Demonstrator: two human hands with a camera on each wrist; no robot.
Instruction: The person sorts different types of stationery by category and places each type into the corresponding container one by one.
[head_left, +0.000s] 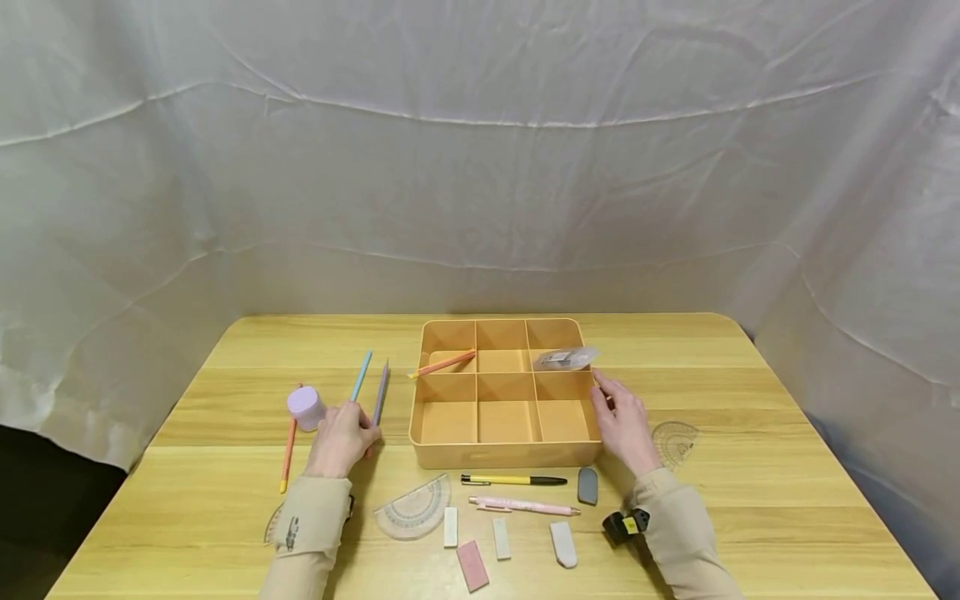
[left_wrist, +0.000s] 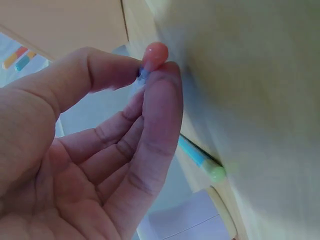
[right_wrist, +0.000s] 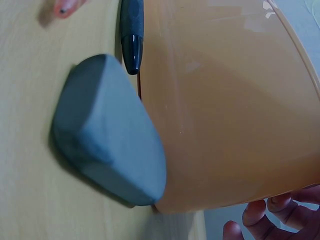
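Note:
My left hand [head_left: 342,437] pinches a purple pencil [head_left: 382,390] near its coral rounded end [left_wrist: 156,55], between thumb and forefinger. Just beside this hand lies a blue pencil [head_left: 362,375]; its green end [left_wrist: 217,173] shows in the left wrist view. A tan organizer box [head_left: 506,456] with several compartments stands in the middle of the table. Along its right side, my right hand [head_left: 626,425] touches the outer wall with its fingertips [right_wrist: 254,212]. An orange pencil [head_left: 446,364] leans over the box's left rim, and a clear plastic packet [head_left: 564,359] sits at the back right compartment.
Left of the left hand are a lilac round container [head_left: 306,408] and another orange pencil [head_left: 288,454]. In front of the box lie a yellow pen [head_left: 510,480], a pink pen [head_left: 525,507], a grey eraser [right_wrist: 107,132], a pink eraser [head_left: 472,566], several white erasers [head_left: 563,544] and a clear protractor [head_left: 414,510].

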